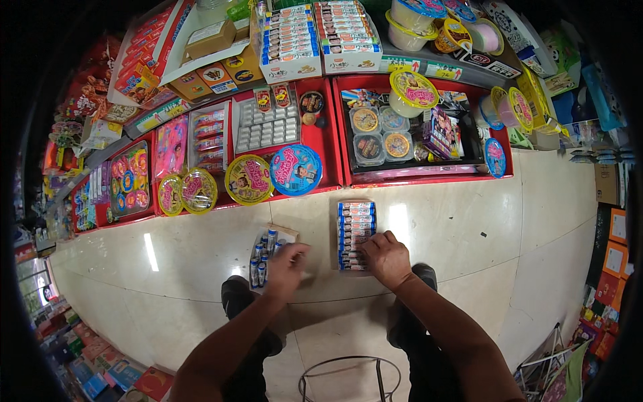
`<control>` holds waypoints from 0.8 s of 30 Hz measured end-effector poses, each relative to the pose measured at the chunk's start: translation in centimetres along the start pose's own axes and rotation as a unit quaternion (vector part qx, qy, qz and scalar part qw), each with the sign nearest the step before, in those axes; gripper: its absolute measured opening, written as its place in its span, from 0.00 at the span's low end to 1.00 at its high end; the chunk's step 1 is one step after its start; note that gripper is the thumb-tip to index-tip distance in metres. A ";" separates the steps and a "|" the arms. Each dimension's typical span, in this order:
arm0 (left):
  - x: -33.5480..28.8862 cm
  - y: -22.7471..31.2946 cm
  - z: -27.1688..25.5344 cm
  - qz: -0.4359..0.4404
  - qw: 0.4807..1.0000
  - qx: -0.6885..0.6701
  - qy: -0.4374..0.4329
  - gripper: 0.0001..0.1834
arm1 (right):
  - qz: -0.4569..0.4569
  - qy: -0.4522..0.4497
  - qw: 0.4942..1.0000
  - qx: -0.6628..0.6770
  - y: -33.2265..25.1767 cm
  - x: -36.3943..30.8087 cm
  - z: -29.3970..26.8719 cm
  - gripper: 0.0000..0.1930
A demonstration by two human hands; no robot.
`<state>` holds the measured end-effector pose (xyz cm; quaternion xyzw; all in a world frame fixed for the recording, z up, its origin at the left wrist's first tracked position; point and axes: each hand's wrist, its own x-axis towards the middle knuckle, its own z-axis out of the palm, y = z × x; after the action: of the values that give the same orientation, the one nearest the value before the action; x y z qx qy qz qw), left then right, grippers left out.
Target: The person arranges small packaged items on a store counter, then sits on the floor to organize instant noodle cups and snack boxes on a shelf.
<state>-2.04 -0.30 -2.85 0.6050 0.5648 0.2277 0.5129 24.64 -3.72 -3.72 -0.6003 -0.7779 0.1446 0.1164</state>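
Note:
On the floor before me stands an open box of wrapped rolls (356, 221), packed in neat rows with blue-and-white ends. My right hand (388, 258) is at its right side, fingers closed together over the nearer rolls; what the fingertips hold is hidden. To the left lies a second box (287, 234), partly covered by loose small rolls (260, 263) with blue ends that lie at various angles. My left hand (287, 271) is just right of these loose rolls, smeared by motion, so its grip cannot be made out.
Red display trays (338, 161) of sweets and toys line the far side, with round yellow-lidded tubs (249, 179) and a blue-lidded tub (296, 170) at their edge. A wire-framed stool (349, 360) is between my legs. Stacked boxes (100, 355) are at lower left.

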 end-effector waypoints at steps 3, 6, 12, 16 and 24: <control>0.2 -1.5 -3.8 0.061 0.987 0.149 0.027 0.14 | 0.014 0.039 0.998 0.052 -0.9 0.2 -2.1 0.07; -0.2 -3.0 -4.2 0.100 0.962 0.250 -0.037 0.19 | 0.018 0.052 0.997 0.061 -0.8 -0.3 -2.3 0.08; 0.2 -1.4 -3.6 0.030 0.929 0.337 -0.150 0.21 | 0.031 0.046 0.997 0.056 -0.9 -0.4 -3.4 0.09; 0.0 -2.6 -3.7 0.030 0.916 0.354 -0.185 0.18 | 0.049 0.032 0.996 0.066 -0.7 -0.6 -3.6 0.08; -1.8 -0.2 -3.8 0.041 0.852 0.469 -0.229 0.16 | 0.065 0.031 0.994 0.081 -0.5 -1.0 -3.7 0.07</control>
<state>-5.83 -0.58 -1.11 0.8311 0.4459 -0.1886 0.2735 25.78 -4.50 -0.16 -0.6423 -0.7192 0.1956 0.1790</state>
